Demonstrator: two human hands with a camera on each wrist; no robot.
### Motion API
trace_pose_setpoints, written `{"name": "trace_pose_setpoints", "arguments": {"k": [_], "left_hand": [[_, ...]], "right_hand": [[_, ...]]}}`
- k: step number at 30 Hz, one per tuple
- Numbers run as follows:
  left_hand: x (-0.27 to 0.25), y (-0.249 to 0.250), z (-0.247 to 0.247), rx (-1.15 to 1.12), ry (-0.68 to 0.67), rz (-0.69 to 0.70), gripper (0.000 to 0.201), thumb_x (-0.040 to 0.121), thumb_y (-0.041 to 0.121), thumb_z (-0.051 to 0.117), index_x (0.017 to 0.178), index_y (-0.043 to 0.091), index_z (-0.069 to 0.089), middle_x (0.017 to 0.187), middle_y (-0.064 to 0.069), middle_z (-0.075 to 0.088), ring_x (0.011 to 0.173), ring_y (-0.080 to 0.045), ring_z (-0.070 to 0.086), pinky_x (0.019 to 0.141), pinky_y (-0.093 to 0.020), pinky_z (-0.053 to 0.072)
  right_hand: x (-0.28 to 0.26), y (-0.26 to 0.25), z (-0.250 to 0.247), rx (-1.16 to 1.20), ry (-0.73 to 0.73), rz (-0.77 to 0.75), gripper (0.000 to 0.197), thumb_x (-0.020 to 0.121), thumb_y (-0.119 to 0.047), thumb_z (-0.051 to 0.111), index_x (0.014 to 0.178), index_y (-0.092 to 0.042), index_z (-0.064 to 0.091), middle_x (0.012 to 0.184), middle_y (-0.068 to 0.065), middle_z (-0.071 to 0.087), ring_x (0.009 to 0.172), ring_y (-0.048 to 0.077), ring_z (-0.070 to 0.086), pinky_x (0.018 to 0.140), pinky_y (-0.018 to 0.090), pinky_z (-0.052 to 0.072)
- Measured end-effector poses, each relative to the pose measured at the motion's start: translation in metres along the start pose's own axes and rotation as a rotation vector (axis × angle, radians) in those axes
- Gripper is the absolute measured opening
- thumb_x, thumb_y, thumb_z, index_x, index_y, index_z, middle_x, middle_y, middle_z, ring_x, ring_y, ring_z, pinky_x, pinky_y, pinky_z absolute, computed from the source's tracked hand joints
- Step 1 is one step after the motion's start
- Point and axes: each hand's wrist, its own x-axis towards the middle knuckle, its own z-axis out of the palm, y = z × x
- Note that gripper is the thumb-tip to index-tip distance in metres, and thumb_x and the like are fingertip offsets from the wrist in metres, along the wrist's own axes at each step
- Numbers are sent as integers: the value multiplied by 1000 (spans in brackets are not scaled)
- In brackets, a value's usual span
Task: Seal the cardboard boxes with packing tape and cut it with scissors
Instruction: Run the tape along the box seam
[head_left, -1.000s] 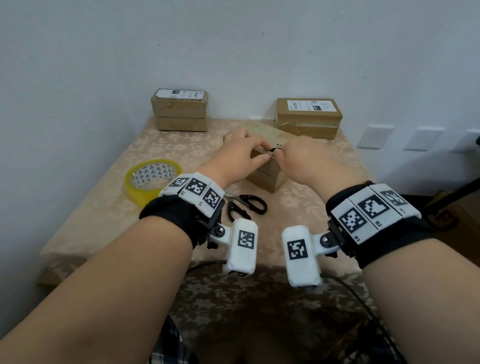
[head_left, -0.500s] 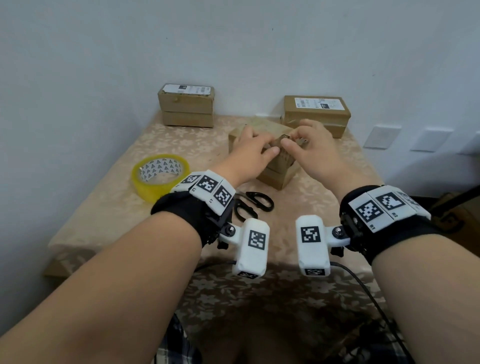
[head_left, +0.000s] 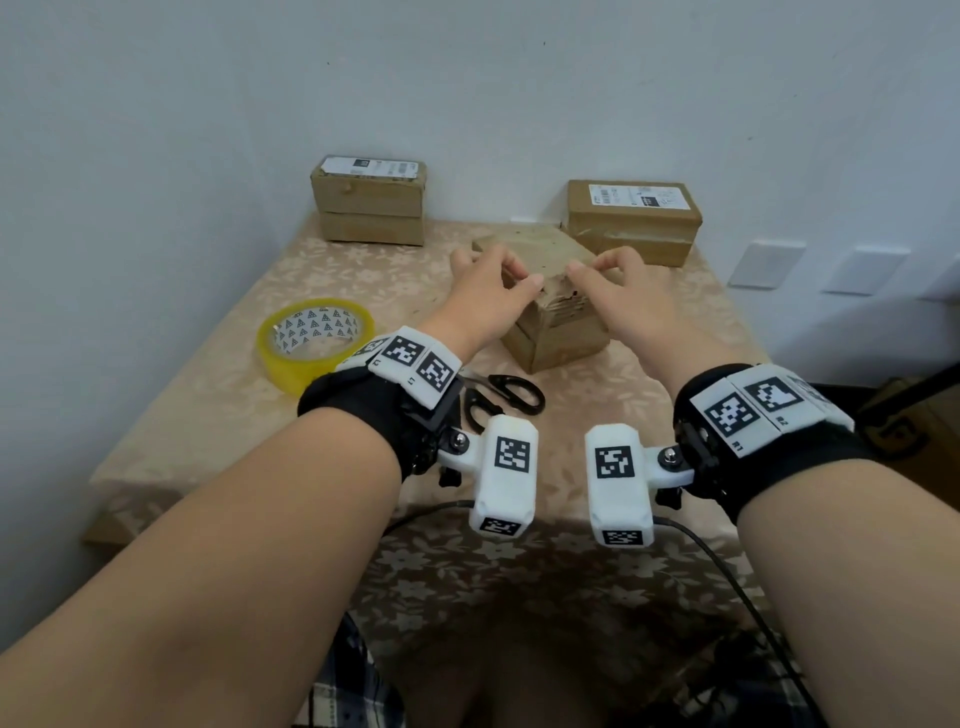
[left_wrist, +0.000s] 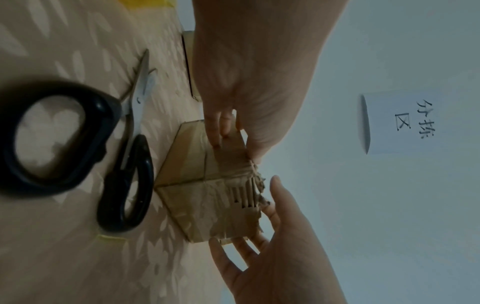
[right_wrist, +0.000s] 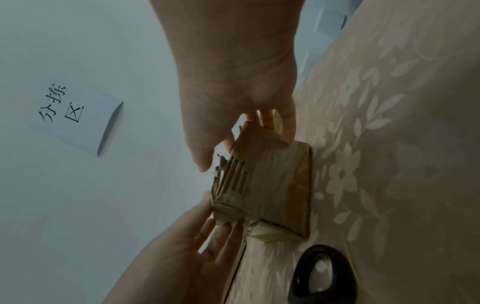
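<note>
A small worn cardboard box (head_left: 558, 327) stands mid-table, one corner towards me, with torn corrugation at its near top edge (left_wrist: 246, 191). My left hand (head_left: 519, 275) holds its left side, thumb on top and fingers (left_wrist: 218, 131) down the side face. My right hand (head_left: 597, 267) holds the right side the same way, thumb (right_wrist: 205, 162) at the torn edge. A yellow tape roll (head_left: 314, 343) lies to the left of the box. Black-handled scissors (head_left: 501, 400) lie shut just in front of it, beside my left wrist.
Two taped, labelled cardboard boxes stand against the back wall, one at back left (head_left: 370, 202) and one at back right (head_left: 631, 223). The table (head_left: 208, 405) wears a beige flowered cloth. A handwritten paper note (left_wrist: 405, 121) hangs on the wall.
My fingertips were pinched together over the box's near top edge; they have since parted to its left and right sides. The box now sits a little farther back.
</note>
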Motion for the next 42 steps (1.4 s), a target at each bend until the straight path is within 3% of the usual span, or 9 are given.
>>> {"name": "trace_pose_setpoints", "arguments": {"k": [4, 8, 11, 14, 17, 26, 33, 39, 42], "left_hand": [[-1, -2, -2, -102, -9, -32, 30, 87, 38, 62, 107, 17, 52, 120, -2, 34, 88, -2, 43, 75, -15, 35], [0, -5, -1, -117, 31, -37, 28, 89, 31, 62, 109, 15, 51, 122, -2, 34, 91, -5, 42, 63, -8, 32], [1, -5, 3, -99, 29, -38, 27, 89, 27, 60, 111, 15, 50, 120, -1, 32, 95, -7, 40, 70, -11, 31], [0, -3, 1, -63, 23, 7, 13, 91, 27, 55, 103, 20, 55, 120, -2, 36, 92, -7, 43, 69, -8, 34], [-1, -7, -6, -20, 6, 146, 13, 92, 30, 56, 98, 24, 66, 111, -1, 63, 98, -13, 59, 90, -31, 48], [3, -12, -9, 180, -1, 283, 27, 91, 24, 59, 115, 14, 69, 113, -5, 68, 114, -21, 57, 100, -37, 42], [-5, -8, -34, 353, -16, 138, 56, 92, 37, 56, 140, 12, 40, 143, -8, 44, 127, -23, 45, 106, -37, 37], [-26, -43, -85, 933, -108, -252, 89, 75, 53, 70, 140, 8, 28, 143, -18, 30, 131, -37, 29, 103, -46, 34], [-31, -52, -93, 923, -131, -278, 71, 81, 33, 71, 132, 2, 33, 125, -16, 51, 101, -31, 50, 78, -39, 43]], "right_hand": [[-5, 2, -1, 49, -110, -11, 34, 89, -43, 60, 117, -25, 50, 111, -3, 56, 99, 17, 57, 89, 36, 50], [-5, 2, 6, -45, -62, -44, 35, 84, -49, 63, 109, -30, 48, 120, 5, 54, 104, 22, 58, 91, 42, 51], [-3, -1, 15, -110, 33, -38, 35, 83, -55, 60, 104, -30, 45, 125, 7, 48, 104, 20, 51, 90, 36, 45], [-3, -5, 18, -178, 110, -56, 38, 88, -51, 57, 110, -22, 44, 98, -4, 46, 94, 16, 40, 77, 27, 33], [-4, -8, 19, -201, 153, -52, 47, 89, -50, 57, 117, -15, 44, 79, -13, 30, 92, 15, 35, 77, 27, 30], [0, -11, 21, -187, 151, -30, 57, 87, -57, 56, 120, -13, 43, 86, -11, 36, 101, 16, 31, 83, 29, 27], [-7, -13, 27, -381, 75, -148, 73, 82, -67, 51, 141, -26, 37, 152, 15, 18, 142, 33, 11, 115, 51, 18], [-20, -25, 31, -592, 140, -341, 50, 92, -49, 50, 135, -24, 46, 146, 9, 36, 140, 30, 22, 116, 51, 14], [-25, -29, 36, -607, 131, -363, 41, 93, -38, 51, 131, -23, 49, 138, 8, 43, 136, 29, 28, 116, 49, 15]]}}
